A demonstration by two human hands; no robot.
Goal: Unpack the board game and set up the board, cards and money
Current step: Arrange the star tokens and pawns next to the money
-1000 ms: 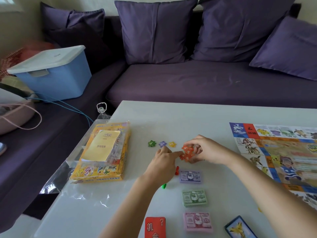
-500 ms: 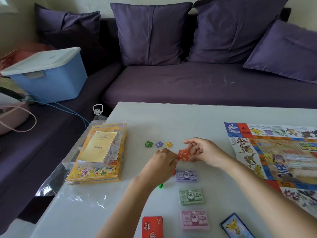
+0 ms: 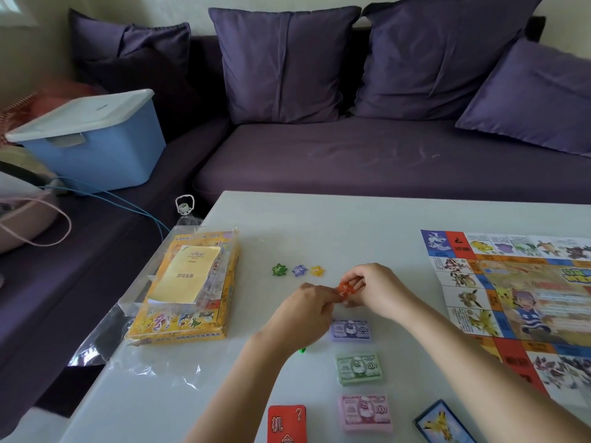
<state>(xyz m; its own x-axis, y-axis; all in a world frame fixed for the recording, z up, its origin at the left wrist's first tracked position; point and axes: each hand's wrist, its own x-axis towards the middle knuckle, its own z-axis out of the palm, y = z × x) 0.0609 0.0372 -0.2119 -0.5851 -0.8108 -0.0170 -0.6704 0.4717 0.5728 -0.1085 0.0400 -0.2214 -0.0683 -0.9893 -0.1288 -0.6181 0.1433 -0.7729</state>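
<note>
Both hands meet over the middle of the white table [image 3: 319, 219]. My left hand [image 3: 303, 318] and my right hand [image 3: 377, 290] together pinch a small orange star token [image 3: 344, 289]. Just beyond lie a green token [image 3: 279, 269], a purple token [image 3: 299, 270] and a yellow token [image 3: 317, 270] in a row. Below the hands sit a purple money stack [image 3: 350, 330], a green money stack [image 3: 358, 369] and a pink money stack [image 3: 365, 413]. A red card deck [image 3: 287, 423] and a blue card deck [image 3: 443, 423] lie at the near edge. The game board [image 3: 518, 302] is unfolded on the right.
The yellow game box [image 3: 182, 318] with a booklet on it lies on a clear plastic bag [image 3: 105, 346] at the table's left. A purple sofa [image 3: 383, 161] with cushions runs behind. A blue lidded bin [image 3: 96, 142] stands on the sofa's left part.
Both hands have stayed together on the orange token, turning it slightly. The camera view shifted a little; nothing else on the table moved.
</note>
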